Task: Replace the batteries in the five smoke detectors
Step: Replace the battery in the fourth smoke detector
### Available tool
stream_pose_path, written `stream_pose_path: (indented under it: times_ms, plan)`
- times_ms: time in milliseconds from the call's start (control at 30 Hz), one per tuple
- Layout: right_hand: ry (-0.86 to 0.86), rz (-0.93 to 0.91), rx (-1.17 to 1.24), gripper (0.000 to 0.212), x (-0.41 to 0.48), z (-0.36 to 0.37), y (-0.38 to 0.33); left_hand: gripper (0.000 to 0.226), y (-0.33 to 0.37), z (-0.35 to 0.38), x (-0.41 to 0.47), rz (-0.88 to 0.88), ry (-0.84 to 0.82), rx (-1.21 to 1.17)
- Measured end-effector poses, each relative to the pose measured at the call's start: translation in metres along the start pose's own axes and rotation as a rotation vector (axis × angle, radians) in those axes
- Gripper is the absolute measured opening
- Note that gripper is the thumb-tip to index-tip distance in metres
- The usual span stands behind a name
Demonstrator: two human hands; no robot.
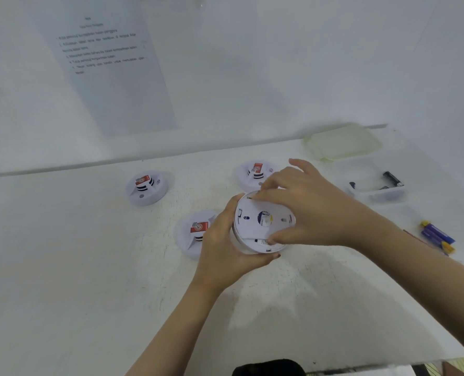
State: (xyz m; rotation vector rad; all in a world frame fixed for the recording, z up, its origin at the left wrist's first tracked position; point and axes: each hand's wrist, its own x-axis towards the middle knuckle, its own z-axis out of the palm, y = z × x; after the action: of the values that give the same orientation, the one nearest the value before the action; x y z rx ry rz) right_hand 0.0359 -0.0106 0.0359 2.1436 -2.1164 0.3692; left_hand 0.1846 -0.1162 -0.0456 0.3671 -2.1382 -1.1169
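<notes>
I hold a round white smoke detector above the table, its back plate facing me. My left hand grips its body from the left and below. My right hand grips the back plate, fingers curled over its top edge and thumb at the lower rim. Three other detectors with red labels lie face up: one at the left, one behind my right hand, one partly hidden under my left hand. Two blue and yellow batteries lie at the right.
A clear plastic box with dark batteries inside stands at the back right, its greenish lid behind it. A printed instruction sheet hangs on the white wall. The table's front edge runs at the bottom right.
</notes>
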Motion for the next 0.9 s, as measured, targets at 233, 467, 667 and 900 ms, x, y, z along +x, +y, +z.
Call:
stream_pose_path:
  times_ms: [233,467,667,900]
  plan:
    - [0.188,0.03,0.106,0.061,-0.012,0.007,-0.004,0.085,-0.001,0.004,-0.002,-0.014,0.039,-0.029]
    - [0.307,0.234,0.233,0.06,-0.064,0.042,-0.008,0.09,-0.012,-0.013,-0.002,-0.045,0.139,-0.091]
    - [0.015,0.286,0.171,0.058,-0.104,0.089,-0.013,0.085,-0.012,-0.018,-0.002,-0.06,0.186,-0.105]
    - [-0.008,0.403,0.468,0.062,-0.103,0.079,-0.008,0.091,-0.012,-0.006,-0.003,-0.057,0.088,-0.092]
